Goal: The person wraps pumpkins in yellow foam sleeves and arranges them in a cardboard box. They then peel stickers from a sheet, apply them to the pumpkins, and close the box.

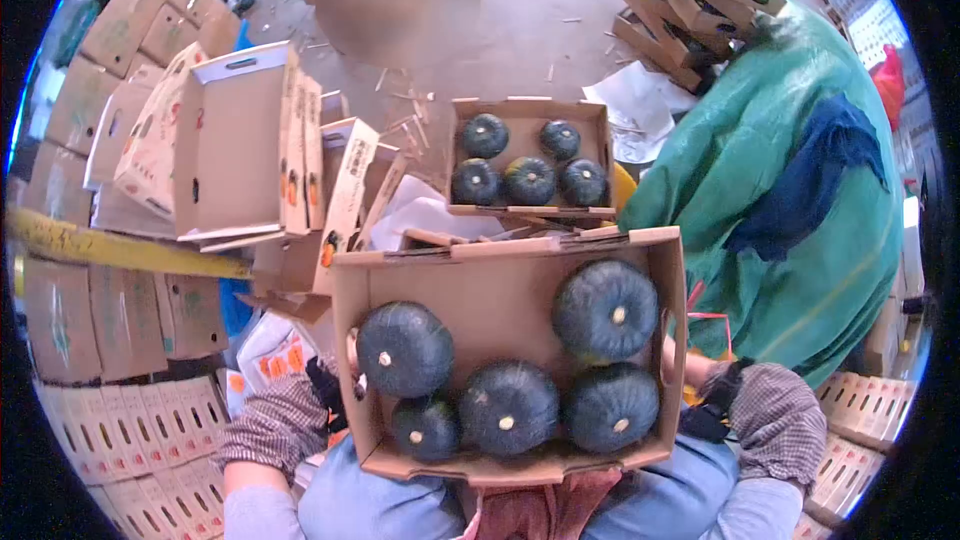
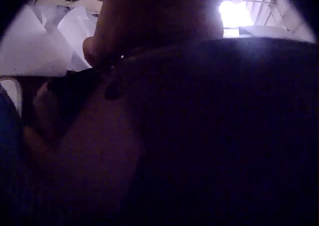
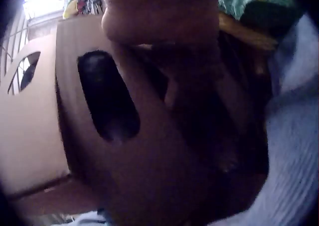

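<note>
In the head view a cardboard box (image 1: 490, 285) is held close over the lap, tilted so its inside faces the camera. Several dark green squashes (image 1: 509, 410) lie in it, of differing sizes, with pale stem ends. My left hand (image 1: 352, 352) grips the box's left end, its fingers showing at the hand hole. At the opposite end my right hand (image 1: 694, 367) holds the wall, largely hidden by the cardboard. The right wrist view shows a cardboard wall (image 3: 149, 156) with an oval slot beside that hand. Most of the left wrist view is dark.
Beyond it stands another box (image 1: 530, 212) of squashes. Open cartons (image 1: 235, 150) lean at the left, behind a yellow bar (image 1: 130, 245). A green cover (image 1: 790, 160) drapes a heap at the right, near stacked filled boxes (image 1: 690, 10). Flattened cartons (image 1: 130, 430) line the lower left.
</note>
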Demonstrator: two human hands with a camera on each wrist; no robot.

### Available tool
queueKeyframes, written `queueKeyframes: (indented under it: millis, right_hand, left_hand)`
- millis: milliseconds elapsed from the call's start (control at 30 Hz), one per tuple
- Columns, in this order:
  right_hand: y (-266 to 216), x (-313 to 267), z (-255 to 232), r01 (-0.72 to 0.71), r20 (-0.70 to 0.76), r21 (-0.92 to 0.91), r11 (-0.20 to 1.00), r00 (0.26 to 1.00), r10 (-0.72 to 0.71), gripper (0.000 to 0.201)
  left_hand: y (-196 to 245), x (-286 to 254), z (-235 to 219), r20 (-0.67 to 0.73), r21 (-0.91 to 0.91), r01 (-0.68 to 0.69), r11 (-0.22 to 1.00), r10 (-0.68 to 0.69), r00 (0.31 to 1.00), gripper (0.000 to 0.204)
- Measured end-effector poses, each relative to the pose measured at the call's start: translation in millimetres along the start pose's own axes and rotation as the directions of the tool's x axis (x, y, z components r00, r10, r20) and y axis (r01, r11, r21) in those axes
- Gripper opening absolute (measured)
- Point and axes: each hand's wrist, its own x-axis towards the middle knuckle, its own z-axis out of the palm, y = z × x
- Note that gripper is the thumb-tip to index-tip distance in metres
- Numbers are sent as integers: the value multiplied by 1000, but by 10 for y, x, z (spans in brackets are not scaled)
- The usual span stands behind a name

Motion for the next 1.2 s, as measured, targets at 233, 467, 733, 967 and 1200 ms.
queueKeyframes:
  millis: [233,467,733,967,1200]
  right_hand:
    - [577,-1476,-777,-143,-222,356,923,947,232,37]
    - [-1201,-3423,-60,-583,38,36,812,813,581,49]
    - [-1679,-1687,968,181,-446,-788,588,492,-748,39]
    - [-1527,-157,1392,-716,-880,-473,514,351,-320,69]
    - [-1293,-774,523,176,-485,-340,924,809,-332,69]
  left_hand:
    - [9,-204,-215,38,-60,4,998,-2,999,46]
    - [1442,-2279,-1247,-146,505,204,839,-150,978,39]
    - [2461,-1150,114,-293,343,-522,781,617,730,49]
    - [2352,-556,424,-380,502,-279,818,499,779,76]
    - [1874,-350,-41,-339,-282,-458,843,359,870,26]
